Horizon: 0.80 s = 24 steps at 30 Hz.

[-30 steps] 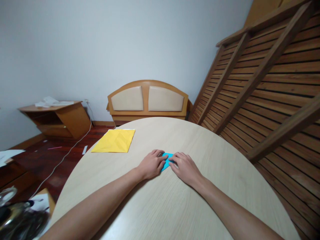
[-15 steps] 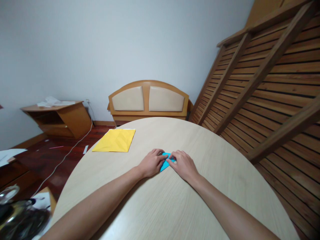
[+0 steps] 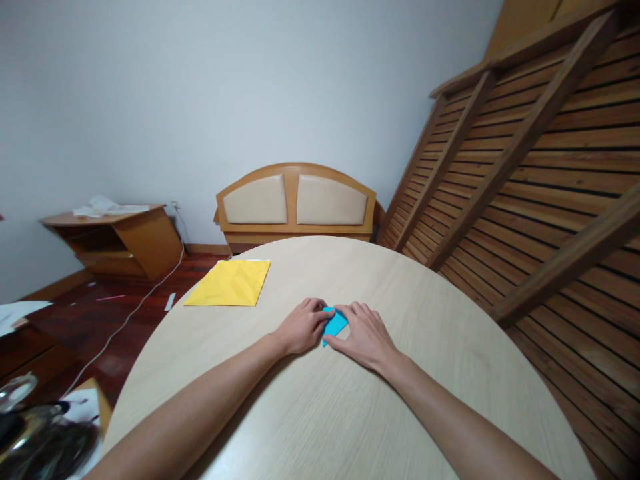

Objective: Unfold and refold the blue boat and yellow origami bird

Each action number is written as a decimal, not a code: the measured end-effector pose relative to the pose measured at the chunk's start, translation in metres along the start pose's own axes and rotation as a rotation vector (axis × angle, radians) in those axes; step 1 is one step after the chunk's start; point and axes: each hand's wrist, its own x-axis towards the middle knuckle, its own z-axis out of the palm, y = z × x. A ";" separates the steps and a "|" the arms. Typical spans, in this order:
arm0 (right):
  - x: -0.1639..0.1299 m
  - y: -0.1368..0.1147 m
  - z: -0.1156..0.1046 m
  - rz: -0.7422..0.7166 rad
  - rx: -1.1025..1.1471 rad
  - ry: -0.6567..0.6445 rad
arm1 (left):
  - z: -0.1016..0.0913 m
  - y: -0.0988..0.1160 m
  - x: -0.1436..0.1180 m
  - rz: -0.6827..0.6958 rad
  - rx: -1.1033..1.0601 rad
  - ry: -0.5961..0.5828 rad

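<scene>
A small folded piece of blue paper [image 3: 334,324] lies flat on the round pale wooden table [image 3: 320,413], near its middle. My left hand [image 3: 300,327] rests on the paper's left edge, fingertips pressing it down. From the right, my right hand [image 3: 364,335] lies over the paper's other side with the thumb along its lower edge. Both hands hide most of the paper; only a blue wedge shows between them.
A creased yellow sheet [image 3: 230,283] lies at the table's far left edge. Behind the table stands a wooden headboard [image 3: 296,203]; a slatted wooden frame [image 3: 525,167] leans at the right. A low wooden cabinet [image 3: 113,239] and a white cable [image 3: 125,313] are on the floor at left.
My right hand has slid slightly left and toward me along the blue paper, its thumb now at the lower edge. My left hand has stayed in place.
</scene>
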 end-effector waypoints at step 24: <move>0.004 0.044 -0.006 -0.291 0.203 -0.066 | -0.009 0.008 -0.005 0.016 0.050 -0.031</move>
